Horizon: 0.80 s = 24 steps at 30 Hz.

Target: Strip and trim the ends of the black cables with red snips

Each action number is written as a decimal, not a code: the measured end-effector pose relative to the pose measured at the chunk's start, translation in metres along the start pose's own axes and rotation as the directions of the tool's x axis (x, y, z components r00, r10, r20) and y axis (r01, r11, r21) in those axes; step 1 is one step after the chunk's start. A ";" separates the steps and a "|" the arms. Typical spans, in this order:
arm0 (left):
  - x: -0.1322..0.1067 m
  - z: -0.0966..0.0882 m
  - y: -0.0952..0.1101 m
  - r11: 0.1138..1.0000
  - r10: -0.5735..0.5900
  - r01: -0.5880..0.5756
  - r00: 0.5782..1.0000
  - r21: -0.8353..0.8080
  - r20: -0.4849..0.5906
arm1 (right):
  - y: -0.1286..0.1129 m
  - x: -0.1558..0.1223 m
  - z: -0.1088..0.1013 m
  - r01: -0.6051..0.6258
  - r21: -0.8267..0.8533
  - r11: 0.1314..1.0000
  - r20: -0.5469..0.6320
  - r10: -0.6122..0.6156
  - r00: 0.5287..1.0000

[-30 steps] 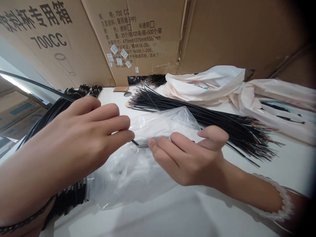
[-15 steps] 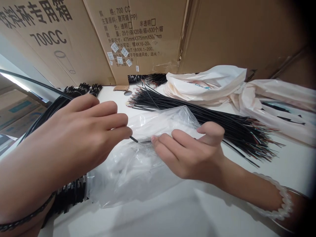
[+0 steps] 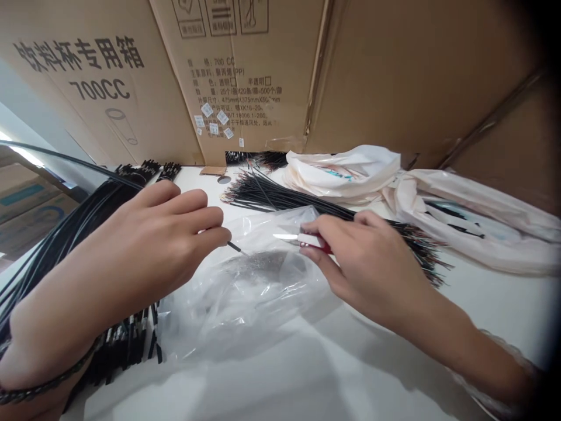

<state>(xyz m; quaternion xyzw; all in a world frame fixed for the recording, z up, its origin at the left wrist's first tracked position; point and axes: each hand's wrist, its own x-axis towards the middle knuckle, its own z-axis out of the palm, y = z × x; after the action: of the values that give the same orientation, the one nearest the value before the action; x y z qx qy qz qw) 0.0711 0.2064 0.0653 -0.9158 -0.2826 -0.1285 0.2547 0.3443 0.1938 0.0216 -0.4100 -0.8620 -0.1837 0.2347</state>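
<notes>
My left hand (image 3: 170, 234) is closed around a thin black cable (image 3: 234, 247). The cable's tip sticks out past the fingers, and the rest runs off to the upper left. To the right, my right hand (image 3: 355, 251) grips small snips (image 3: 312, 241) with a red and white handle. Their bright blade points left toward the cable tip, apart from it. Under both hands lies a crumpled clear plastic bag (image 3: 245, 292), with small dark bits visible in it.
A bundle of black cables (image 3: 307, 204) with stripped coloured ends lies behind the bag. More black cables (image 3: 87, 216) lie at left, partly under my left arm. White plastic wrapping (image 3: 346, 169) sits at the back right. Tall cardboard boxes (image 3: 263, 47) stand behind the white table (image 3: 263, 386).
My right hand has moved up and right from the cable tip, and the snips now show in its fingers. My left hand stays nearly still. The camera view has tilted up.
</notes>
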 end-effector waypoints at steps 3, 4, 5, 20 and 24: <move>0.002 -0.012 0.002 0.991 0.062 -0.068 0.997 0.113 0.056 | 0.005 -0.018 -0.006 -0.056 0.016 0.998 -0.056 0.057 0.997; 0.003 -0.017 0.003 0.989 0.065 -0.070 0.997 0.132 0.041 | 0.007 -0.026 -0.008 -0.080 0.005 0.997 -0.110 0.080 0.991; 0.004 -0.022 0.005 0.986 0.070 -0.073 0.997 0.153 0.027 | 0.009 -0.034 -0.010 -0.104 -0.010 0.995 -0.145 0.102 0.984; -0.012 -0.048 0.024 0.978 -0.029 0.084 0.962 0.192 -0.272 | 0.000 -0.139 -0.021 -0.537 0.121 0.835 0.263 0.494 0.829; -0.023 -0.050 0.053 0.975 -0.108 0.151 0.962 0.162 -0.249 | -0.015 -0.127 -0.021 -0.518 0.244 0.820 0.253 0.462 0.850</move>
<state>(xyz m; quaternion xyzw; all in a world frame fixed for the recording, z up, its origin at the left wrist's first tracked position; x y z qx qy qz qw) 0.0787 0.1311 0.0779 -0.8464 -0.3198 -0.2283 0.3594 0.4082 0.0950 -0.0338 -0.5925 -0.7624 0.0562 0.2542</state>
